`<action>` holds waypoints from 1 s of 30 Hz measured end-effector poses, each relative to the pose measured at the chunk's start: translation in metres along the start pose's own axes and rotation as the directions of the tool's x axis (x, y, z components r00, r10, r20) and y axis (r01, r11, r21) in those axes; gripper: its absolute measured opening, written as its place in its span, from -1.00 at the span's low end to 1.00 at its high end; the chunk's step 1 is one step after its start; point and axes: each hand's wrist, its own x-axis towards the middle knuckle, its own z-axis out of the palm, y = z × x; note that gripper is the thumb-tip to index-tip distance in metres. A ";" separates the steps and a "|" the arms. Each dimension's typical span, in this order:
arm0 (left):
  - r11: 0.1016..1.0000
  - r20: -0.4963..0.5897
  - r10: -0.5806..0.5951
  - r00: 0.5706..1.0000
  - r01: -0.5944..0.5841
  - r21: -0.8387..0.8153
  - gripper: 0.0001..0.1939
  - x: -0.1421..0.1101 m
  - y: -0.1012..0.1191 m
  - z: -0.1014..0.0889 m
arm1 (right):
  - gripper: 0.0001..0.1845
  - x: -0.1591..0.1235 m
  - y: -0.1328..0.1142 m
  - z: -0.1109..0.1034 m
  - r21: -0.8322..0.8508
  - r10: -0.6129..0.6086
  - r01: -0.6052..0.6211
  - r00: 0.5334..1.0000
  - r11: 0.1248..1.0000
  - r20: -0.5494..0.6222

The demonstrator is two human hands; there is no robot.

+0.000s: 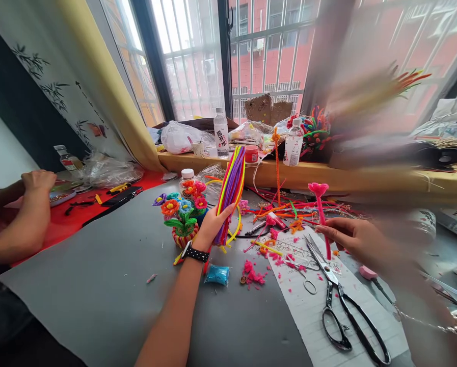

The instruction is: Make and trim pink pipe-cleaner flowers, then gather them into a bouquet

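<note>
At the far left, another person's hand [37,183] rests on the red cloth. On the grey bench [98,285], the wearer's left hand [209,227], arm stretched forward with a watch at the wrist, grips a standing bundle of coloured pipe cleaners [231,191] beside a pipe-cleaner flower pot [183,214]. The right hand [352,237], blurred, pinches a pink heart-topped stem [320,214] upright above large scissors [343,306]. The step looks like choosing stock for the stem; the next move would call for pulling one strand free.

Right forearm [415,285] and upper-right windowsill [384,153] blurred.
</note>
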 end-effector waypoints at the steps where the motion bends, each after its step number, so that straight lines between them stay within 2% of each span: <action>1: 1.000 -0.016 0.007 1.000 -0.008 -0.015 -0.57 0.000 0.000 0.000 | -0.47 0.000 0.001 0.000 -0.002 0.000 0.000 1.000 1.000 0.000; 7: 0.997 -0.108 0.042 0.993 -0.050 -0.064 -0.58 0.000 0.001 -0.003 | -0.48 -0.001 0.004 -0.002 0.009 -0.030 0.030 1.000 0.999 0.000; 16: 0.985 -0.216 0.124 0.968 -0.146 -0.087 -0.57 -0.003 0.003 -0.006 | -0.38 -0.010 -0.021 -0.013 -0.127 0.046 -0.058 0.994 0.990 -0.095; 22: 0.986 -0.318 0.156 0.935 -0.167 -0.007 -0.58 -0.003 0.001 -0.008 | -0.43 -0.008 -0.014 -0.011 -0.053 0.084 -0.089 0.992 0.995 -0.093; 30: 0.974 -0.315 0.217 0.924 -0.184 0.130 -0.58 -0.005 0.001 -0.007 | -0.38 -0.004 -0.009 -0.010 -0.047 0.066 -0.071 0.992 0.996 -0.106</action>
